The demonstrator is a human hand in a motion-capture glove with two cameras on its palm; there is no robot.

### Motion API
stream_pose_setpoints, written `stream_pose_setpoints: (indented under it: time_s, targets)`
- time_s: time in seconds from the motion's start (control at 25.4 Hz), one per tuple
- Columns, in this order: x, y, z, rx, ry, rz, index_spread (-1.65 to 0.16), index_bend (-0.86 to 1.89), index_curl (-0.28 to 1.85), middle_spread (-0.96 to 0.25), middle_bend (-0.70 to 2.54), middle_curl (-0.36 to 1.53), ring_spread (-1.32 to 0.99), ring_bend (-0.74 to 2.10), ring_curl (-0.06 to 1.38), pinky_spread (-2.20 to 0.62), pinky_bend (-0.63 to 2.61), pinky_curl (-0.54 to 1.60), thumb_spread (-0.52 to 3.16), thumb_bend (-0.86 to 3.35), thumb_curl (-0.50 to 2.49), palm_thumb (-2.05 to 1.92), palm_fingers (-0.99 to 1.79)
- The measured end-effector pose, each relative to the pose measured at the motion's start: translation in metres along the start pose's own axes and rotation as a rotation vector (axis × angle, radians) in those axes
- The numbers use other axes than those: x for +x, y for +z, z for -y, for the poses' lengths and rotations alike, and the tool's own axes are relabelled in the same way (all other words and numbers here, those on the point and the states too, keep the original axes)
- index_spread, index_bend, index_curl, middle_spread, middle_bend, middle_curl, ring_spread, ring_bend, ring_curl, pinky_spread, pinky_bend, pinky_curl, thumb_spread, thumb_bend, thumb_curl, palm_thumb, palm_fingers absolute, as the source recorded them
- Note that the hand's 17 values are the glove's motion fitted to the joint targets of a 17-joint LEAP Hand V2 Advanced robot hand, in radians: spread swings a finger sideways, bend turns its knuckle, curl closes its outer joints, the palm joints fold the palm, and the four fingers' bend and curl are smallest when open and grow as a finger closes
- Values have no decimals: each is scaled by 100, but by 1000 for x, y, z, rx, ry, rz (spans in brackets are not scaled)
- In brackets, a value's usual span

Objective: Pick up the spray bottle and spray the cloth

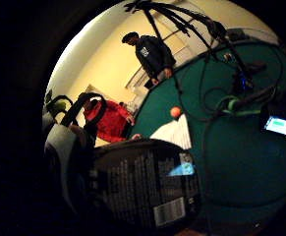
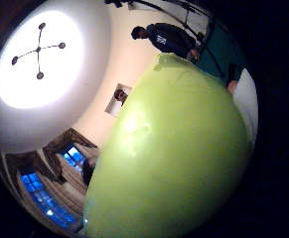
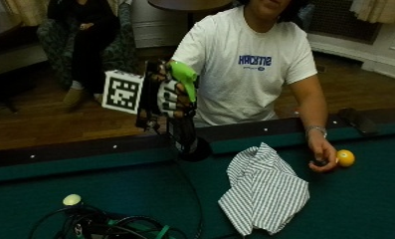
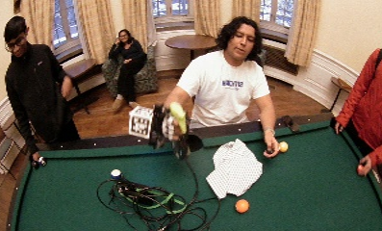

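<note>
Nearest the outside camera, a tangle of black and green cables (image 3: 111, 225) with a pale ball (image 3: 72, 199) beside it on the green felt table (image 3: 356, 209), and an orange ball (image 4: 242, 205) just in front of the striped cloth (image 3: 263, 191), which lies crumpled and flat on the felt. Further back, lifted above the near rail and left of the cloth, the gloved right hand (image 3: 167, 97) curled round the spray bottle (image 3: 182, 107), green head up, dark labelled body down, nothing between bottle and cloth. Beyond, at the far rail, the bare hand (image 3: 323, 154) resting by a yellow ball (image 3: 345, 158).
</note>
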State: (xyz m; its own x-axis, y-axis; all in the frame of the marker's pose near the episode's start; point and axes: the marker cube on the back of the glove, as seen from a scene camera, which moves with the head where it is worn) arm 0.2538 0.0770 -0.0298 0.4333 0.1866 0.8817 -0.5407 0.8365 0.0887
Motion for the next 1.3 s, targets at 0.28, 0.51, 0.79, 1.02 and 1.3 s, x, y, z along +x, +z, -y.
stream_pose_setpoints:
  time_s: [0.28,0.51,0.79,1.02,1.3]
  targets:
    - [-66,3,19,-144,4,-42,-24,44,49,-15,69,57,-19,71,47,-30,42,39,47,-2,66,95,141]
    - [-64,62,34,-355,137,-130,-24,45,51,-15,71,57,-19,72,48,-30,43,40,43,-2,69,95,140]
    - [-29,132,18,-852,415,-385,-24,45,53,-15,72,57,-20,72,48,-30,44,40,40,-3,72,95,139]
    - [14,190,3,-1065,602,-583,-24,43,55,-15,72,57,-20,72,49,-30,45,41,39,-2,74,95,138]
    - [76,224,-29,-1226,697,-833,-24,41,56,-15,73,57,-20,72,49,-30,45,41,39,-2,76,96,137]
